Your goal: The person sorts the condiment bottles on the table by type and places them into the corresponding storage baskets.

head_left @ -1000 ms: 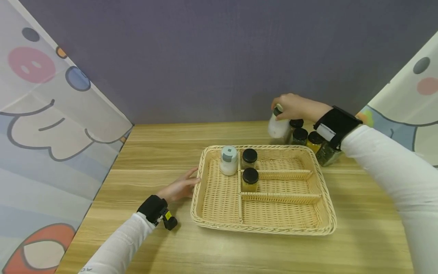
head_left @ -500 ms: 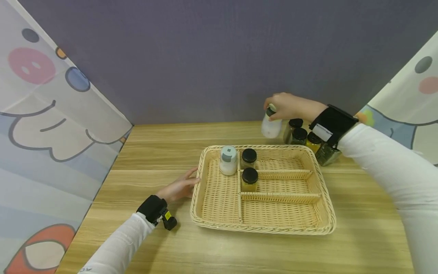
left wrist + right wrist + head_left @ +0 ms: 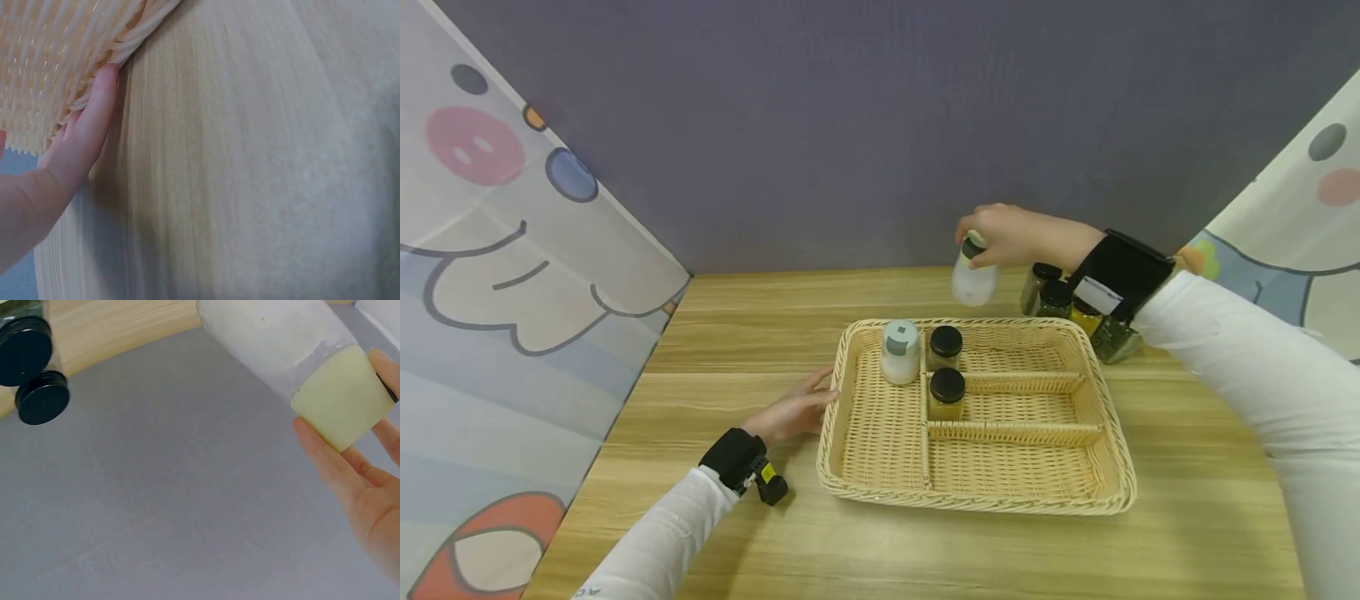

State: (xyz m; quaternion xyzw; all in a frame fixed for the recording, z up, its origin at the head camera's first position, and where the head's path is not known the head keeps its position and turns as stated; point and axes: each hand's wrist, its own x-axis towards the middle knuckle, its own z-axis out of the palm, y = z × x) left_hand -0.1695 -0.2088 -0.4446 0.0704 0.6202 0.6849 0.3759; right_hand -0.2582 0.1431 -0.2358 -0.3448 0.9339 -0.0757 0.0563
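My right hand (image 3: pixel 1003 233) grips a clear seasoning bottle (image 3: pixel 973 279) of white contents by its pale yellow lid (image 3: pixel 344 397). The bottle hangs slightly tilted, behind the back rim of the wicker basket (image 3: pixel 977 500). My left hand (image 3: pixel 793 414) touches the basket's left outer side, and in the left wrist view its fingers (image 3: pixel 94 119) lie nearly straight along the wall. Inside the basket, a white-filled bottle with a pale lid (image 3: pixel 900 352) stands in the left compartment. Two black-lidded jars stand right of the divider: a back one (image 3: pixel 945 346) and a yellow-filled one (image 3: pixel 947 396).
Several black-lidded jars (image 3: pixel 1056 298) stand on the table (image 3: pixel 752 333) behind the basket's right back corner, partly under my right wrist. A grey wall (image 3: pixel 850 133) rises at the table's back edge. Printed cloth panels (image 3: pixel 497 275) flank both sides.
My right hand has carried the bottle to the left, away from the group of black-lidded jars. My left hand and the basket stay in place.
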